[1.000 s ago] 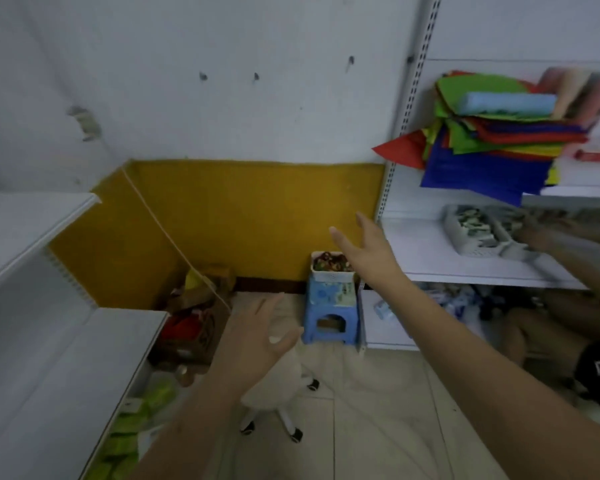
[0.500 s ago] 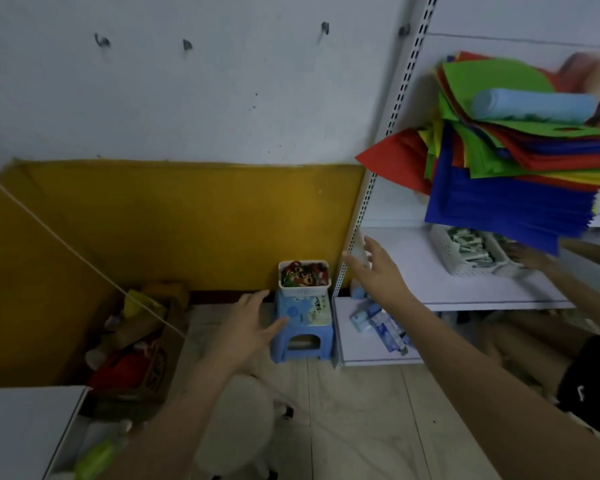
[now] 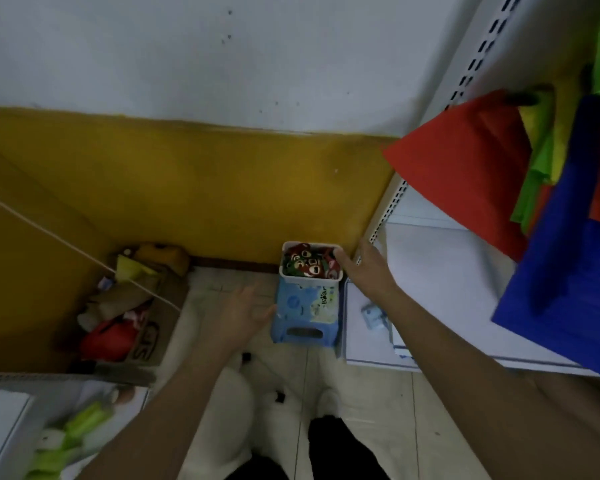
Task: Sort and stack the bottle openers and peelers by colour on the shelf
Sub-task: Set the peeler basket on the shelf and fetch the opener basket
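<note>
Nothing looks sorted yet. Nearest, the left hand hangs spread and holding nothing beside the blue stool. Beyond it the right hand touches the rim of the white basket atop the stool, its grip unclear; the mixed red and green pieces remain inside. The white shelf beside it holds no stacks.

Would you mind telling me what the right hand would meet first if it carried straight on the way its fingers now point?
Most likely the white basket on the blue stool: the right hand already reaches its right rim, though depth is unclear.
</note>
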Action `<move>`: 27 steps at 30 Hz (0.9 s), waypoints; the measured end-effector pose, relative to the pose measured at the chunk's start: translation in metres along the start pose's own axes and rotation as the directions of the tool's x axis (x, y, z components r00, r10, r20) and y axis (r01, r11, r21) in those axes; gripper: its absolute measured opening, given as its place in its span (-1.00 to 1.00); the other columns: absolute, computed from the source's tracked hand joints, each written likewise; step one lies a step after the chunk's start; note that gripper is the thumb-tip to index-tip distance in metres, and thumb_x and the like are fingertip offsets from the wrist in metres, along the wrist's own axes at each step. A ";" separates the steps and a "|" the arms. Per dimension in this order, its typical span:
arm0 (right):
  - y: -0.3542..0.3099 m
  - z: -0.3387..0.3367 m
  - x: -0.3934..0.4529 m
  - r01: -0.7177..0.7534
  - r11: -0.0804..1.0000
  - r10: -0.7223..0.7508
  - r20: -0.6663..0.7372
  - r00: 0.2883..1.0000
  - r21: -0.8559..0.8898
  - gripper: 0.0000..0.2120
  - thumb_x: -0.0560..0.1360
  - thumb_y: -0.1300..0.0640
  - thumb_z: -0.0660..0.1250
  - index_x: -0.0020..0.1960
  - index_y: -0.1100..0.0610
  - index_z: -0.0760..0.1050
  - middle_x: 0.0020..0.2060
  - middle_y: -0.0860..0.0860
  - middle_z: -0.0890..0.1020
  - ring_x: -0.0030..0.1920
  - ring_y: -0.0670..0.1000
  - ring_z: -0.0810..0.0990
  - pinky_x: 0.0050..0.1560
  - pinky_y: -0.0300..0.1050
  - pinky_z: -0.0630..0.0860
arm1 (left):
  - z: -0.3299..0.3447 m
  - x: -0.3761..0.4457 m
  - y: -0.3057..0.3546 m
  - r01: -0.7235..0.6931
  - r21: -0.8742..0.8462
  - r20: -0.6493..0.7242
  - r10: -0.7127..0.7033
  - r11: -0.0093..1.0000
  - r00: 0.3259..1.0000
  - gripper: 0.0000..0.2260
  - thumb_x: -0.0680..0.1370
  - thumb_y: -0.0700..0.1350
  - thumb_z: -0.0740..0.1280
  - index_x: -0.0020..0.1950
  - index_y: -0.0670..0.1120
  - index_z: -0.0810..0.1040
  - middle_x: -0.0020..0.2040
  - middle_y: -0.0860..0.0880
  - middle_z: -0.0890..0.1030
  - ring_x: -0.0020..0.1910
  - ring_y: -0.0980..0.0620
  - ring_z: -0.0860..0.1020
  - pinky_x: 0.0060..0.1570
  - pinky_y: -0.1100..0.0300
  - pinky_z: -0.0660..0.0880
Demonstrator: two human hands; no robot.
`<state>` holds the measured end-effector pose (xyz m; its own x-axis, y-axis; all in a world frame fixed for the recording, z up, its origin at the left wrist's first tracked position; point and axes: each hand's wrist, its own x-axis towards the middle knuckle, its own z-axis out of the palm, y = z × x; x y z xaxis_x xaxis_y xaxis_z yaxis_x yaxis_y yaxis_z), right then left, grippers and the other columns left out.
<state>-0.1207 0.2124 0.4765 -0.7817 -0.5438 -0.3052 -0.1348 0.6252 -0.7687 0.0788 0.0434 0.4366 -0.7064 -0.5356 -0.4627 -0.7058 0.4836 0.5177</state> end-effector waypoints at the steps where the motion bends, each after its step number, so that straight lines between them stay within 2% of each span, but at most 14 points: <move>1: 0.003 0.002 0.015 -0.018 1.000 0.018 0.008 1.000 0.001 -0.46 0.52 -0.26 0.28 0.35 0.06 0.37 0.25 0.01 0.55 0.22 0.02 0.52 0.13 -0.11 0.45 | 0.004 0.014 0.000 0.018 -0.017 0.005 -0.018 1.000 1.000 -0.32 0.56 0.15 0.35 0.58 -0.09 0.20 0.48 -0.16 0.38 0.38 -0.14 0.41 0.32 -0.02 0.40; 4: 0.018 0.017 0.059 -0.058 0.998 0.058 0.015 0.998 -0.006 -0.56 0.55 -0.19 0.28 0.28 0.08 0.41 0.15 -0.01 0.56 0.13 0.00 0.53 0.01 -0.17 0.39 | 0.016 0.055 -0.004 0.075 -0.060 0.032 -0.073 0.995 0.997 -0.26 0.53 0.19 0.37 0.58 -0.13 0.19 0.50 -0.15 0.36 0.41 -0.13 0.40 0.34 -0.01 0.39; 6: 0.033 0.035 0.089 -0.073 0.997 0.073 0.006 0.997 0.019 -0.59 0.56 -0.16 0.28 0.26 0.09 0.41 0.12 -0.01 0.57 0.11 0.02 0.53 0.01 -0.18 0.38 | 0.029 0.078 -0.012 0.087 -0.078 0.015 -0.086 0.993 0.996 -0.31 0.54 0.14 0.38 0.56 -0.14 0.23 0.46 -0.14 0.39 0.39 -0.12 0.40 0.30 0.05 0.38; 10: 0.073 0.078 0.151 -0.178 0.981 0.180 -0.026 0.983 0.078 -0.65 0.60 -0.08 0.27 0.25 0.12 0.39 -0.03 -0.03 0.49 -0.01 0.00 0.48 -0.10 -0.25 0.31 | 0.068 0.137 -0.038 0.084 -0.065 -0.011 -0.085 0.994 0.996 -0.37 0.54 0.13 0.39 0.51 -0.10 0.31 0.40 -0.15 0.44 0.35 -0.11 0.43 0.31 0.04 0.38; 13: 0.124 0.117 0.203 -0.217 0.973 0.223 -0.077 0.972 0.077 -0.66 0.58 -0.11 0.27 0.16 0.13 0.38 -0.06 0.00 0.52 -0.04 0.03 0.51 -0.14 -0.22 0.33 | 0.108 0.194 -0.061 0.082 -0.091 0.005 -0.082 0.992 0.997 -0.39 0.53 0.09 0.41 0.51 -0.08 0.32 0.40 -0.14 0.43 0.35 -0.10 0.44 0.29 0.05 0.38; 16: 0.185 0.149 0.250 -0.256 0.967 0.256 -0.135 0.957 0.014 -0.67 0.59 -0.08 0.26 0.15 0.18 0.40 -0.15 0.04 0.52 -0.20 0.02 0.51 -0.40 -0.40 0.28 | 0.152 0.260 -0.080 0.058 -0.109 0.008 -0.058 0.992 0.998 -0.40 0.54 0.08 0.41 0.50 -0.09 0.32 0.37 -0.15 0.45 0.32 -0.11 0.45 0.25 0.07 0.38; 17: 0.206 0.160 0.265 -0.261 0.965 0.257 -0.148 0.955 -0.007 -0.70 0.60 -0.06 0.25 0.11 0.18 0.39 -0.17 0.06 0.52 -0.24 0.03 0.50 -0.44 -0.39 0.28 | 0.167 0.280 -0.088 0.056 -0.113 0.000 -0.057 0.992 0.998 -0.42 0.54 0.06 0.41 0.49 -0.10 0.33 0.35 -0.16 0.46 0.30 -0.11 0.45 0.21 0.11 0.37; 18: 0.223 0.171 0.280 -0.266 0.964 0.261 -0.147 0.954 -0.019 -0.70 0.60 -0.07 0.25 0.09 0.17 0.38 -0.16 0.10 0.53 -0.21 0.07 0.51 -0.40 -0.35 0.29 | 0.179 0.297 -0.096 0.054 -0.117 -0.017 -0.057 0.992 0.998 -0.43 0.54 0.04 0.41 0.48 -0.12 0.35 0.33 -0.17 0.47 0.30 -0.12 0.45 0.18 0.13 0.36; 19: 0.240 0.179 0.293 -0.266 0.964 0.261 -0.149 0.954 -0.013 -0.66 0.59 -0.10 0.26 0.10 0.18 0.39 -0.10 0.15 0.55 -0.13 0.13 0.52 -0.27 -0.27 0.32 | 0.192 0.314 -0.103 0.047 -0.121 -0.034 -0.051 0.992 0.998 -0.44 0.54 0.02 0.42 0.47 -0.13 0.36 0.32 -0.18 0.47 0.29 -0.13 0.45 0.16 0.13 0.36; 21: 0.277 0.190 0.316 -0.282 0.959 0.278 -0.158 0.948 -0.006 -0.53 0.55 -0.15 0.28 0.21 0.23 0.41 0.06 0.22 0.56 0.08 0.19 0.54 0.00 -0.08 0.40 | 0.216 0.347 -0.115 0.027 -0.133 -0.061 -0.035 0.991 0.998 -0.40 0.52 0.03 0.44 0.48 -0.13 0.33 0.32 -0.20 0.45 0.30 -0.15 0.44 0.18 0.08 0.38; 22: 0.293 0.195 0.323 -0.292 0.956 0.290 -0.141 0.946 0.008 -0.50 0.55 -0.14 0.28 0.25 0.25 0.40 0.08 0.20 0.56 0.12 0.20 0.53 0.06 -0.04 0.41 | 0.226 0.361 -0.122 0.014 -0.140 -0.073 -0.024 0.990 0.997 -0.37 0.52 0.03 0.44 0.50 -0.12 0.30 0.33 -0.20 0.43 0.31 -0.16 0.43 0.20 0.04 0.39; 23: 0.307 0.201 0.329 -0.300 0.954 0.299 -0.115 0.947 0.014 -0.50 0.57 -0.11 0.28 0.28 0.27 0.40 0.04 0.15 0.56 0.11 0.19 0.54 0.06 -0.08 0.42 | 0.234 0.374 -0.128 -0.004 -0.147 -0.092 -0.010 0.989 0.996 -0.35 0.52 0.04 0.45 0.51 -0.11 0.27 0.35 -0.21 0.41 0.33 -0.17 0.41 0.22 0.00 0.39; 25: 0.328 0.211 0.341 -0.314 0.949 0.313 -0.073 0.947 -0.013 -0.54 0.59 -0.05 0.28 0.30 0.29 0.40 -0.12 -0.03 0.51 -0.03 0.09 0.55 -0.08 -0.23 0.36 | 0.248 0.399 -0.137 -0.016 -0.160 -0.131 -0.005 0.987 0.991 -0.31 0.50 0.05 0.46 0.53 -0.13 0.24 0.38 -0.21 0.39 0.37 -0.17 0.36 0.31 -0.06 0.38; 27: 0.343 0.218 0.352 -0.316 0.949 0.313 -0.085 0.946 -0.020 -0.50 0.57 -0.09 0.30 0.36 0.21 0.37 -0.03 -0.02 0.51 0.05 0.08 0.56 -0.16 -0.31 0.29 | 0.259 0.420 -0.142 0.006 -0.212 -0.138 -0.036 0.977 0.990 -0.26 0.48 0.05 0.48 0.53 -0.17 0.22 0.42 -0.22 0.35 0.41 -0.19 0.32 0.37 -0.10 0.34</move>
<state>-0.3089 0.1137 -0.0174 -0.8333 -0.2711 -0.4819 0.1068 0.7763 -0.6213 -0.1315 -0.0712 -0.0175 -0.6665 -0.6428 -0.3776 -0.6827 0.3228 0.6556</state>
